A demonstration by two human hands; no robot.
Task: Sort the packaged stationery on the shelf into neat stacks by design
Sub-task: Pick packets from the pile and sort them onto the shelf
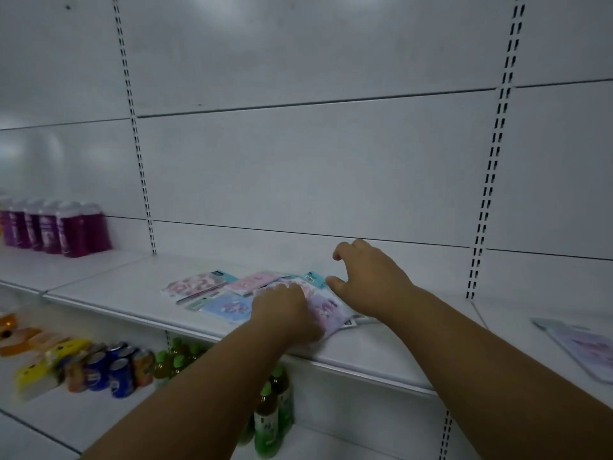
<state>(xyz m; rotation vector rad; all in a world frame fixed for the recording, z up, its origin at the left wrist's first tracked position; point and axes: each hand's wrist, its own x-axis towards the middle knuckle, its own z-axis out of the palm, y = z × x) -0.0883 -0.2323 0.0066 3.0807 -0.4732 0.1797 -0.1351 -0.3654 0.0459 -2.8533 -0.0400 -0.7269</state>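
Several flat packaged stationery packs lie loosely overlapped on the white shelf (139, 293). A pink floral pack (195, 284) is at the left, a pink pack (253, 281) behind, a light blue pack (229, 307) in front, and a lilac pack (330, 308) at the right. My left hand (285, 313) presses down on the lilac pack's left part, fingers curled over it. My right hand (368, 277) hovers just behind that pack with fingers spread, its thumb near a teal header card (315, 279). Another pale lilac pack (583, 346) lies alone on the shelf at far right.
Purple bottles (63, 230) stand at the shelf's far left. On the lower shelf are green bottles (272, 413), drink cans (112, 370) and yellow packets (43, 363). The white back panel carries slotted uprights (491, 180). The shelf's front edge (365, 373) runs diagonally under my arms.
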